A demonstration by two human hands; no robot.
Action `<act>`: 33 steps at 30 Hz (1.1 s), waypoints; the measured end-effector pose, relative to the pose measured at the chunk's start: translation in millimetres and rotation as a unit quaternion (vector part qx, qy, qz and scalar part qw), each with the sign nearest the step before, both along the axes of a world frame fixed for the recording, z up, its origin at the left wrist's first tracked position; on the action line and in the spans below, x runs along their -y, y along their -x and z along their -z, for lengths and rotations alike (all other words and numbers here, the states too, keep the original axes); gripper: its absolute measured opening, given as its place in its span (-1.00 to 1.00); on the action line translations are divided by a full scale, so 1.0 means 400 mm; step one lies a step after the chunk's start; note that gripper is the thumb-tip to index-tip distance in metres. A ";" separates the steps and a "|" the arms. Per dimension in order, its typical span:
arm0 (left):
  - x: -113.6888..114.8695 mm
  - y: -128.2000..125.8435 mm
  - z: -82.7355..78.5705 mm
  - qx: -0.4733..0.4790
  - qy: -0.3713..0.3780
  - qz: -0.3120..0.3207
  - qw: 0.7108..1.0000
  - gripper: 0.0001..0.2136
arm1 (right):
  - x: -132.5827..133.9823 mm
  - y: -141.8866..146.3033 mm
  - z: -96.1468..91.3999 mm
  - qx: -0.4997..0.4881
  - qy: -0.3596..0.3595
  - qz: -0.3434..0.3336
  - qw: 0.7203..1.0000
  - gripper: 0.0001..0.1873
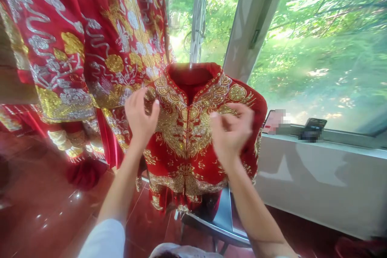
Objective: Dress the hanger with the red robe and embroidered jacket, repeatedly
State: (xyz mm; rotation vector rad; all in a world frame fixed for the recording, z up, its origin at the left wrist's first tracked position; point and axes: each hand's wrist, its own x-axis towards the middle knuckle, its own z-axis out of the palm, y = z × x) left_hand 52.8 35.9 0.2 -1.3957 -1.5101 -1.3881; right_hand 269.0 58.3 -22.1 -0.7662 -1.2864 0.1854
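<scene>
A red jacket (204, 171) with gold and silver embroidery hangs in front of me, its stand-up collar at the top and a front seam down the middle. A metal hanger hook (190, 59) rises out of the collar. My left hand (139, 115) is at the jacket's shoulder on the left, its thumb and curved fingers apart with nothing between them. Over the chest on the right is my right hand (232, 135), slightly blurred, with bent fingers and the thumb held off. Whether either hand touches the cloth I cannot tell.
Larger red embroidered garments (99, 44) hang at the left. Below the jacket stands a chair with a dark seat and metal frame (208, 227). Two phones, one pinkish (271, 122) and one dark (313, 128), lean on the window sill (341, 147) at the right.
</scene>
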 end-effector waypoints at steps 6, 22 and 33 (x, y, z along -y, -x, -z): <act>-0.015 -0.035 0.067 0.054 0.086 -0.092 0.991 -0.23 | -0.020 0.189 0.006 -0.084 0.078 -0.168 0.979 -0.76; 0.023 -0.035 0.067 0.018 0.106 -0.035 0.994 -0.14 | 0.115 0.117 0.539 -0.097 0.377 -0.250 0.887 -0.70; 0.014 0.094 0.063 0.053 0.124 0.037 0.990 -0.24 | 0.182 -0.201 0.698 0.015 0.477 -0.156 0.865 -0.68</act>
